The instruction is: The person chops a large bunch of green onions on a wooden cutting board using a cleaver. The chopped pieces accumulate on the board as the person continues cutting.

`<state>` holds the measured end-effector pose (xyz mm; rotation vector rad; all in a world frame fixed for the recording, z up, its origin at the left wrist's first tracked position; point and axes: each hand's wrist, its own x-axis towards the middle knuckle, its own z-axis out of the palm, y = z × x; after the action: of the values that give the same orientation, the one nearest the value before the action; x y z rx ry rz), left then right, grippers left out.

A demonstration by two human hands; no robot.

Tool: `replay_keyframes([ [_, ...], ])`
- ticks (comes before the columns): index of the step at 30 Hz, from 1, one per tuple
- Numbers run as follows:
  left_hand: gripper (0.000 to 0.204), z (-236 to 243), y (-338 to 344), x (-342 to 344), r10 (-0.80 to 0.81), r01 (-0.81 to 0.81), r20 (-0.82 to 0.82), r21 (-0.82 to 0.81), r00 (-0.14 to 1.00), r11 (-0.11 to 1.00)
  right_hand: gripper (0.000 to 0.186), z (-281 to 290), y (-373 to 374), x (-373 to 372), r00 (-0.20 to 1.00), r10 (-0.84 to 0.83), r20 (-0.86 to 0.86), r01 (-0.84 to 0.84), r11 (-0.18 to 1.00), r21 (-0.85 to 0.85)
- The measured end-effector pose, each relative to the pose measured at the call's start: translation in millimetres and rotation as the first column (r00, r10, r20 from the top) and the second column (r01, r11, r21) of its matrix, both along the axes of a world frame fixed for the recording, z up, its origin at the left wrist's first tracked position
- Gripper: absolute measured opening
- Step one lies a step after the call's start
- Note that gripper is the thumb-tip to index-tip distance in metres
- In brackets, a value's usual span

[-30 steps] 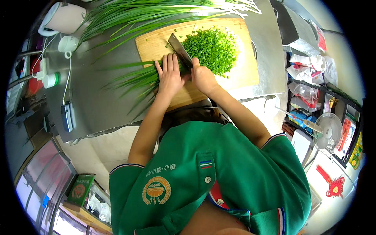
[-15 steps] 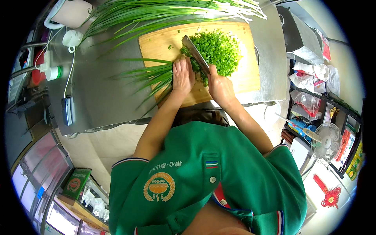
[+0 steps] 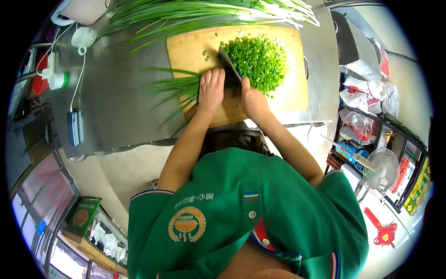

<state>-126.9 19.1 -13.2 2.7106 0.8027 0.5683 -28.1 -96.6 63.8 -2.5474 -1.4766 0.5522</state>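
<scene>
My right hand (image 3: 254,101) is closed round the handle of a kitchen knife. The knife's blade (image 3: 229,61) stands against the left side of a heap of chopped green onions (image 3: 260,60). Left of the blade, my left hand (image 3: 212,89) presses down on a bunch of green onions (image 3: 186,87), fingers together and pointing away from me. Long green leaves of that bunch stick out leftward past the edge of the wooden cutting board (image 3: 295,95). A shadowed gap lies between my left fingers and the blade. The knife's cutting edge is hidden.
Long uncut green onions (image 3: 195,21) lie across the metal table (image 3: 116,107) behind the board. On the left are a white cup (image 3: 84,37), a power adapter (image 3: 59,80) and a phone-like device (image 3: 73,128) on a cable. A fan (image 3: 383,169) and shelves with bags stand to the right.
My right hand and the knife have shifted a little left, the blade now beside the heap. My left hand has slid slightly left with the bunch, widening the gap to the blade.
</scene>
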Motion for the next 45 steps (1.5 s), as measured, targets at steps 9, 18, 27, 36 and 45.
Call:
replay_keyframes([
  [9, 0.023, -2, 3, 4, 0.087, -0.084, 0.108, -0.029, 0.990, 0.996, 0.026, 37, 9, 11, 0.999, -0.016, 0.038, 0.013, 0.996, 0.083],
  [18, 0.028, 1, 2, 2, 0.014, -0.013, -0.043, 0.040, 0.999, 0.999, 0.028, -10, 5, -4, 0.995, 0.062, 0.075, -0.065, 0.997, 0.041],
  [27, 0.022, 1, 4, 5, 0.067, -0.067, 0.014, -0.007, 0.998, 0.998, 0.032, 32, 11, 7, 0.999, 0.024, 0.025, -0.022, 0.998, -0.066],
  [36, 0.023, 3, -1, 2, 0.046, -0.044, 0.033, -0.079, 0.998, 0.996, 0.026, -2, 12, -1, 1.000, 0.013, 0.014, -0.013, 0.999, -0.033],
  [45, 0.021, -1, 3, -1, 0.065, -0.063, 0.053, -0.042, 0.996, 0.997, 0.027, 18, 1, -11, 1.000, 0.016, -0.001, -0.016, 0.994, -0.110],
])
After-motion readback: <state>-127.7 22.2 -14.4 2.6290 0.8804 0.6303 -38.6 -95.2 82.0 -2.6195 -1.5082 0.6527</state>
